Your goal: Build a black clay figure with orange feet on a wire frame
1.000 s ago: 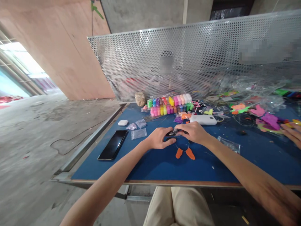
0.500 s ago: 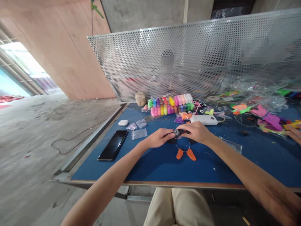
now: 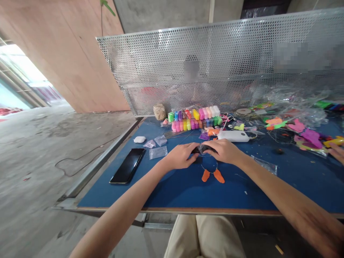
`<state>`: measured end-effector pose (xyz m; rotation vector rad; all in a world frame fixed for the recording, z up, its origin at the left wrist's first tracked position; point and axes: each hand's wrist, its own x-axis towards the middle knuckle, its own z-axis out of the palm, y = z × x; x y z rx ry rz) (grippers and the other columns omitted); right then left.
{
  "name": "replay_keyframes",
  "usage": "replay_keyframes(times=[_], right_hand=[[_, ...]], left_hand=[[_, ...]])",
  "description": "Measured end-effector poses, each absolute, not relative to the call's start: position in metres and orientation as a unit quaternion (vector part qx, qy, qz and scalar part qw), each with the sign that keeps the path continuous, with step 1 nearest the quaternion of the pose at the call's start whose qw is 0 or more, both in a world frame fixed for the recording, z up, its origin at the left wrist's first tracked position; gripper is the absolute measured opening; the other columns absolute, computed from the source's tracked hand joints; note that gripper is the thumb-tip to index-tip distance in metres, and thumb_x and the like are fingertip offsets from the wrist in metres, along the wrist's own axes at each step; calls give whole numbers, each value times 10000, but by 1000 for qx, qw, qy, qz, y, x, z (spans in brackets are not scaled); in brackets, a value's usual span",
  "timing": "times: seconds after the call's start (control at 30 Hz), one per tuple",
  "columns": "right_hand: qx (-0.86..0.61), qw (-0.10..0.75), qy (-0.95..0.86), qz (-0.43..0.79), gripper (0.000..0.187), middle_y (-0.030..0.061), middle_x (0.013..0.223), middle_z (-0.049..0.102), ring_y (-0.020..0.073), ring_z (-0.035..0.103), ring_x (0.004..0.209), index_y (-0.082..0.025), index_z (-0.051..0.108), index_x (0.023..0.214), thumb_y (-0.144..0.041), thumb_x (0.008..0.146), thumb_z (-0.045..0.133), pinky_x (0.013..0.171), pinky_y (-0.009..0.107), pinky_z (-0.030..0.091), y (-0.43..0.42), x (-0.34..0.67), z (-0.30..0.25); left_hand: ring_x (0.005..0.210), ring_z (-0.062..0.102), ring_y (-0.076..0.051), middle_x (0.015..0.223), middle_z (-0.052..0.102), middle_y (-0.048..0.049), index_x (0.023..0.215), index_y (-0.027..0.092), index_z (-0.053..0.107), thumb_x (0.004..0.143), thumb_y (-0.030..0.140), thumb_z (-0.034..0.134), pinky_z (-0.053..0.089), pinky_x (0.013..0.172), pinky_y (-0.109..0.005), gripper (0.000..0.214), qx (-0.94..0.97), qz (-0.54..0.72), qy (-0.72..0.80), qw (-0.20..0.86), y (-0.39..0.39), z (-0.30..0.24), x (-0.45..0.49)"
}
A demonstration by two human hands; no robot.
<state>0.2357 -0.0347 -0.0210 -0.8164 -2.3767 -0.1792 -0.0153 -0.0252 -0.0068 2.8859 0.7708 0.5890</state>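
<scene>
My left hand [image 3: 180,156] and my right hand [image 3: 225,151] meet above the blue table, fingers closed on opposite ends of a small black piece with clear plastic [image 3: 201,149] on it. Fingers hide most of this piece, so its exact kind is unclear. Just below the hands lie two flat orange clay-like pieces, a left one [image 3: 205,175] and a right one [image 3: 219,176], joined to a thin wire loop. The top of the wire runs under my hands.
Packs of coloured clay [image 3: 188,125] and a white glue gun-like device [image 3: 233,136] lie behind my hands. To the left are a phone [image 3: 127,166], a white earbud case [image 3: 139,139] and small plastic bags [image 3: 158,153]. Another person's hand [image 3: 337,152] is at the right edge. A perforated metal panel [image 3: 166,71] stands behind.
My fingers have shifted on the black piece, and the left hand has turned slightly, its fingers now higher around it. The orange pieces stay on the table.
</scene>
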Motion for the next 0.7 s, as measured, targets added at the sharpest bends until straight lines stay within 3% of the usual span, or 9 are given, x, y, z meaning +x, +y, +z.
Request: replay_keyframes(times=[0.07, 0.13, 0.23, 0.33, 0.53, 0.6, 0.7], right_hand=[[-316, 305, -896, -66, 283, 72, 999, 785, 228, 754, 863, -194, 646, 1202, -367, 1022, 514, 726, 321, 552, -36, 234, -21], [-311, 301, -899, -72, 323, 74, 1030, 781, 219, 751, 865, -188, 623, 1266, -373, 1026, 512, 720, 313, 548, -38, 233, -20], [-287, 295, -907, -96, 448, 55, 1010, 773, 188, 734, 823, -204, 507, 1440, -384, 1029, 516, 695, 290, 533, -38, 234, -19], [-263, 269, -917, -134, 446, 7, 889, 733, 147, 682, 715, -282, 466, 1485, -355, 1045, 490, 640, 262, 496, -36, 237, -20], [-290, 252, -922, -45, 321, 38, 1034, 738, 171, 717, 832, -254, 553, 1349, -321, 1047, 464, 696, 271, 523, -37, 233, -23], [-318, 286, -903, -22, 256, 52, 1033, 751, 199, 729, 834, -242, 585, 1250, -322, 1038, 464, 693, 293, 527, -36, 232, -22], [-414, 383, -826, -21, 249, 66, 872, 749, 224, 712, 712, -219, 612, 1140, -368, 1030, 446, 621, 314, 509, -27, 241, -16]], left_hand=[[893, 687, -230, 1077, 705, -99, 1280, 169, 501, 1031, 487, 439, 452, 691, -293, 409, 946, 188, 263, -3, -24, -9, -16], [803, 687, -220, 945, 713, -81, 1159, 164, 554, 1038, 527, 396, 425, 648, -292, 414, 947, 180, 263, -41, -23, -11, -16], [742, 674, -194, 847, 705, -64, 951, 168, 589, 1062, 474, 351, 418, 676, -299, 403, 953, 165, 240, -83, -21, -12, -17], [735, 670, -177, 834, 717, -58, 871, 173, 617, 1064, 420, 371, 420, 727, -305, 398, 956, 163, 221, -105, -22, -12, -18], [751, 676, -161, 874, 743, -37, 910, 203, 679, 1063, 459, 370, 380, 673, -279, 430, 956, 186, 215, -66, -15, -14, -22], [725, 664, -164, 833, 727, -42, 933, 198, 676, 1052, 518, 361, 364, 635, -273, 465, 953, 181, 239, -49, -12, -14, -24], [683, 638, -188, 759, 691, -61, 961, 185, 667, 1042, 561, 340, 356, 611, -279, 505, 934, 167, 311, -48, -7, -14, -29]])
